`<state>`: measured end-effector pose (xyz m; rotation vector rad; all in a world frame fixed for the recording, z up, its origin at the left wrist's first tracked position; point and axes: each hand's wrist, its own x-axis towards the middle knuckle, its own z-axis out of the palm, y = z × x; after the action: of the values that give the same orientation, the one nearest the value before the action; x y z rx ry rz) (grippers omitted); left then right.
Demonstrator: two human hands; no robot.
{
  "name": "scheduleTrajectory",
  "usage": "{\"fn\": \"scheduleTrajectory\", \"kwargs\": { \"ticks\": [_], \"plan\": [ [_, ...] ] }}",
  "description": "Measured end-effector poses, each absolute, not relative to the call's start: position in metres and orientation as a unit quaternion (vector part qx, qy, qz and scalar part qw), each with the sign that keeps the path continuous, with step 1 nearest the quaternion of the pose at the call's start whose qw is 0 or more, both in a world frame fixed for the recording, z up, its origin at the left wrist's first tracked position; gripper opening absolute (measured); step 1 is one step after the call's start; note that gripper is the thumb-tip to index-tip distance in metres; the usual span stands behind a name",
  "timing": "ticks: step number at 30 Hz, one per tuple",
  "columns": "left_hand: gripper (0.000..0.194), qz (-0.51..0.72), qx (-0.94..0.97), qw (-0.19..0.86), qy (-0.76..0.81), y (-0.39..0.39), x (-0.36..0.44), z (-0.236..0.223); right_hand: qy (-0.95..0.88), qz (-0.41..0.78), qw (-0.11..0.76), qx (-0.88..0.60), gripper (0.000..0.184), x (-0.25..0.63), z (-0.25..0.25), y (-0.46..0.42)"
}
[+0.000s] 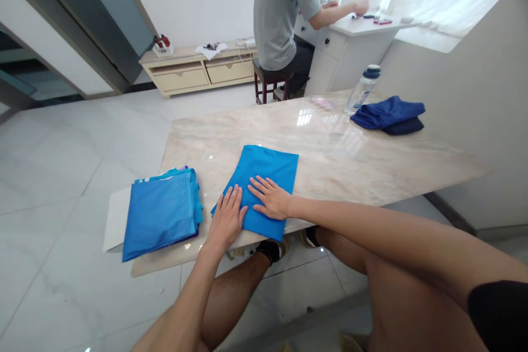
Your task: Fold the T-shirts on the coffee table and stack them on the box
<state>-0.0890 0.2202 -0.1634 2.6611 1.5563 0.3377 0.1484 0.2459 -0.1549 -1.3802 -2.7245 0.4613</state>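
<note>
A folded bright blue cloth (270,165) lies flat on the marble-patterned table (325,159) in front of me. My left hand (227,214) rests palm down on its left edge, fingers stretched out. Flat on the middle of the same cloth is my right hand (270,197), its fingers spread. Neither hand grips anything. To the left, a stack of folded blue cloths (160,212) sits at the table's end, with teal and purple edges showing underneath.
A dark blue crumpled cloth (390,114) and a clear water bottle (363,89) stand at the table's far right. Beyond, a person (276,16) sits on a stool (270,80) at a white desk (361,25). A low cabinet (185,78) lines the wall.
</note>
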Motion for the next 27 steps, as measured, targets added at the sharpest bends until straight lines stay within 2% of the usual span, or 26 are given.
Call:
{"fn": "scheduleTrajectory", "kwargs": {
  "ticks": [6,10,13,14,17,18,23,27],
  "plan": [
    [0.067,0.072,0.812,0.026,0.579,0.218,-0.076,-0.158,-0.860,0.180,0.036,-0.476,0.082,0.146,-0.153,0.236],
    [0.062,0.084,0.783,0.033,0.616,0.220,-0.075,-0.152,-0.887,0.268,-0.048,-0.373,0.081,0.166,-0.136,0.211],
    [0.060,0.090,0.782,0.032,0.616,0.221,-0.077,-0.151,-0.897,0.333,-0.106,-0.270,0.090,0.179,-0.115,0.188],
    [0.060,0.089,0.783,0.030,0.615,0.221,-0.078,-0.151,-0.897,0.353,-0.110,-0.243,0.086,0.182,-0.107,0.182],
    [0.056,0.083,0.776,0.030,0.625,0.223,-0.077,-0.146,-0.882,0.407,-0.089,-0.218,0.050,0.192,-0.083,0.175],
    [0.054,0.085,0.768,0.034,0.633,0.224,-0.077,-0.144,-0.876,0.412,-0.081,-0.235,0.043,0.196,-0.077,0.178],
    [0.057,0.122,0.694,0.134,0.697,0.239,-0.085,-0.131,-0.824,0.387,-0.018,-0.413,0.030,0.234,-0.070,0.223],
    [0.047,0.037,0.679,0.214,0.702,0.240,-0.107,-0.116,-0.727,0.368,0.053,-0.577,0.017,0.268,-0.081,0.256]
  ]
}}
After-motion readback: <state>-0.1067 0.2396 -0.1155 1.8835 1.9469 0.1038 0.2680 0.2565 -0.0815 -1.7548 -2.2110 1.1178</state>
